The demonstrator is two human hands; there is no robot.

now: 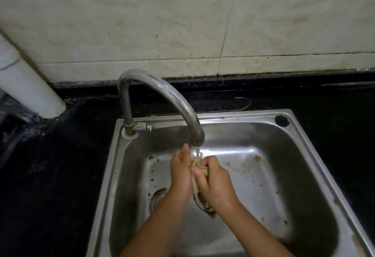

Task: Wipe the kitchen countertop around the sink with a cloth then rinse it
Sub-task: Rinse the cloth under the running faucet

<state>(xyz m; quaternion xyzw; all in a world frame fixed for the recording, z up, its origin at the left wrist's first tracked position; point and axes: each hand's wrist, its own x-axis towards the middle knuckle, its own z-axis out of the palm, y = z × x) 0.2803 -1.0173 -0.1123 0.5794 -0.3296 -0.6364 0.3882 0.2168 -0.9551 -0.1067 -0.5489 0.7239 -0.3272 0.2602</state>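
Note:
A small beige cloth [197, 164] is bunched between both hands over the steel sink [302, 135]. My left hand [181, 172] presses against the cloth's left side, its fingers pointing up toward the spout. My right hand [212, 179] grips the cloth from the right with fingers curled round it. Water runs from the curved faucet [162, 92] onto the top of the cloth. Most of the cloth is hidden between the hands.
The dark countertop [52, 175] surrounds the sink. A white pipe [30, 86] stands at the back left corner. The faucet's small handle [145, 128] sticks out at its base. A rusty drain [157, 196] lies under my left forearm. Stained tiles form the wall behind.

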